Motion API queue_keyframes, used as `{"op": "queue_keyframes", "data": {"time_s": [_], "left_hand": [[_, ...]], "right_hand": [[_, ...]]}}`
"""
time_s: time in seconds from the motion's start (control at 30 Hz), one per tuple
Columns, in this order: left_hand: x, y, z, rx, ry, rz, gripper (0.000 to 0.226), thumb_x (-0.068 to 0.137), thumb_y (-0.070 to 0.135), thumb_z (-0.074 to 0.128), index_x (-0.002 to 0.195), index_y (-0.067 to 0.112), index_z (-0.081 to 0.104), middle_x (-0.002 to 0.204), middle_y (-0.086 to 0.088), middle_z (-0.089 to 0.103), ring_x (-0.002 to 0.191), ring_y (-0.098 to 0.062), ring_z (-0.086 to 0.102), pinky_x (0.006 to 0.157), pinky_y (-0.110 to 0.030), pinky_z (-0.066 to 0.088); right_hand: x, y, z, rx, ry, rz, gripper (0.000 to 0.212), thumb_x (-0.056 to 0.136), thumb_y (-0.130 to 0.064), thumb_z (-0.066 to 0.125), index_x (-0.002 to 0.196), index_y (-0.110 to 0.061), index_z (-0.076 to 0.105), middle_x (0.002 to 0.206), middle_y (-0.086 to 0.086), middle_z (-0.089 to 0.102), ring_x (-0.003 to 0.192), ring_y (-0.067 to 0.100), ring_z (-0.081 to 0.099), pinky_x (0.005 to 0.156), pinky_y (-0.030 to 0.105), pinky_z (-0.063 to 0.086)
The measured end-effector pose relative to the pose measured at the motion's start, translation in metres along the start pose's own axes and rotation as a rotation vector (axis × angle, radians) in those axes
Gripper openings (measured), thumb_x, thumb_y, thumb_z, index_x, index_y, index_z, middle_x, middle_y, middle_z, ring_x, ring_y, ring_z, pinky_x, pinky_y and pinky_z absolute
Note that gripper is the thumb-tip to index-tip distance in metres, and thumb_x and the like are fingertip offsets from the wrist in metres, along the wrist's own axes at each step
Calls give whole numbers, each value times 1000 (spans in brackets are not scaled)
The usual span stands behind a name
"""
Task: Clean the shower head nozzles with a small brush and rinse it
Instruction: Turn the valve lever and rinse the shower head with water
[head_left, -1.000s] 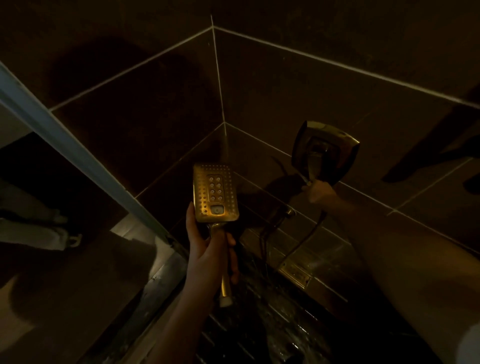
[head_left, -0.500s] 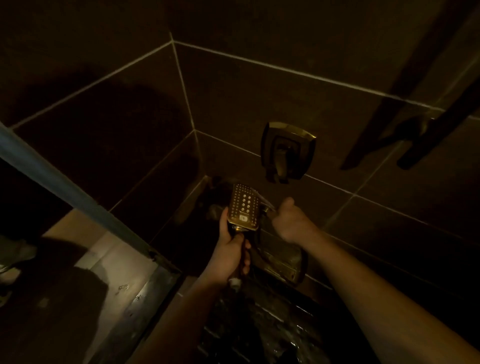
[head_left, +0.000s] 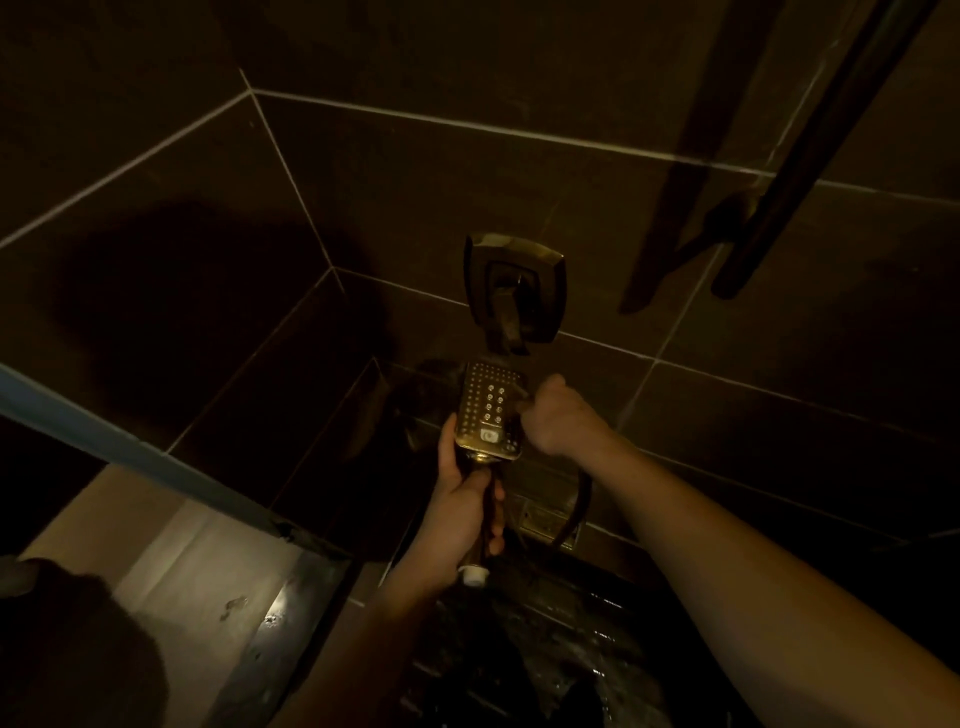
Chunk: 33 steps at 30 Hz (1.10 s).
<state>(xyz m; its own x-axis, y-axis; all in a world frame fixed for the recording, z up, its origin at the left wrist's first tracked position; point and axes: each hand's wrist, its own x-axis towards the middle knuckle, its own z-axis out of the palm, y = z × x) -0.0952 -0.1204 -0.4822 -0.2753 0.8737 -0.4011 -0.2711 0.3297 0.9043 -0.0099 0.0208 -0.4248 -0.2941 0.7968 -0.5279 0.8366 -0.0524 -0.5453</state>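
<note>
Dimly lit shower corner. Left hand (head_left: 462, 512) wrapped round handle of shower head (head_left: 488, 410), holding it upright with nozzle face turned toward camera — probably so nozzles stay visible and reachable for scrubbing. Head sits just below wall mixer valve (head_left: 511, 291), close to back tiled wall (head_left: 675, 364), near the corner. Right hand (head_left: 558, 415) curled into a fist at right edge of nozzle face, touching or nearly touching it; likely gripping small brush, but brush itself too dark to make out. Hose (head_left: 574, 512) loops down from under right hand toward wall outlet. Wet dark floor (head_left: 545, 649) below. Judged step: scrubbing nozzles, rinse not yet done.
</note>
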Motion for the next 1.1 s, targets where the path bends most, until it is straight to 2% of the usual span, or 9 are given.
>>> {"op": "queue_keyframes", "data": {"time_s": [0.17, 0.43, 0.6, 0.7, 0.83, 0.93, 1.0, 1.03, 1.1], "left_hand": [[-6, -1, 3, -51, 18, -16, 69, 108, 15, 39, 146, 66, 13, 81, -12, 56, 46, -20, 48, 39, -27, 42], [0, 6, 6, -162, 119, -103, 65, 106, 12, 39, 148, 58, 22, 75, -10, 56, 46, -17, 50, 37, -25, 40], [8, 8, 13, -208, 187, -188, 61, 105, 9, 36, 149, 50, 25, 75, -11, 55, 45, -17, 50, 37, -24, 39], [7, 8, 16, -214, 201, -205, 63, 103, 5, 34, 150, 46, 26, 74, -13, 55, 44, -17, 49, 35, -24, 39], [7, 8, 18, -224, 194, -212, 68, 102, 1, 32, 151, 47, 22, 78, -15, 57, 42, -17, 48, 33, -23, 38], [6, 8, 19, -206, 179, -211, 67, 102, 4, 35, 151, 48, 24, 82, -16, 59, 43, -17, 49, 34, -23, 39], [5, 9, 20, -195, 174, -220, 64, 103, 9, 39, 150, 51, 25, 88, -17, 62, 44, -18, 50, 35, -23, 40], [4, 9, 20, -185, 171, -223, 63, 104, 12, 40, 151, 51, 24, 92, -19, 63, 45, -18, 51, 36, -24, 40], [3, 11, 21, -165, 160, -217, 62, 105, 15, 41, 151, 51, 23, 95, -20, 65, 44, -18, 53, 36, -24, 41]], "right_hand": [[-8, 10, -6, 12, -4, 12, 49, 98, -33, 50, 134, -4, 36, 135, 19, 52, 119, 34, 55, 93, 42, 47], [-33, 12, 3, -54, -122, -24, 50, 99, -29, 49, 140, -3, 34, 134, 15, 52, 118, 29, 54, 79, 32, 41], [-45, 13, 13, -85, -171, -52, 45, 99, -23, 47, 139, -3, 39, 130, 14, 56, 108, 24, 56, 69, 26, 37], [-51, 10, 17, -82, -182, -55, 45, 98, -23, 48, 138, -3, 41, 130, 12, 57, 104, 23, 55, 75, 27, 37], [-56, 7, 19, -67, -209, -90, 44, 98, -24, 49, 136, -4, 43, 112, 8, 62, 90, 18, 56, 69, 28, 39], [-57, 3, 19, -66, -216, -137, 27, 98, -22, 47, 120, -7, 51, 78, -5, 52, 67, 8, 51, 55, 24, 37], [-58, 0, 17, -77, -215, -149, 7, 99, -20, 46, 96, -15, 50, 74, -5, 48, 63, 5, 47, 52, 22, 35], [-58, -1, 17, -74, -216, -159, 12, 99, -19, 46, 87, -17, 47, 74, -5, 50, 63, 6, 48, 52, 21, 36], [-58, -4, 17, -72, -223, -166, 16, 98, -17, 46, 82, -18, 47, 80, 0, 56, 68, 11, 55, 52, 22, 39]]}}
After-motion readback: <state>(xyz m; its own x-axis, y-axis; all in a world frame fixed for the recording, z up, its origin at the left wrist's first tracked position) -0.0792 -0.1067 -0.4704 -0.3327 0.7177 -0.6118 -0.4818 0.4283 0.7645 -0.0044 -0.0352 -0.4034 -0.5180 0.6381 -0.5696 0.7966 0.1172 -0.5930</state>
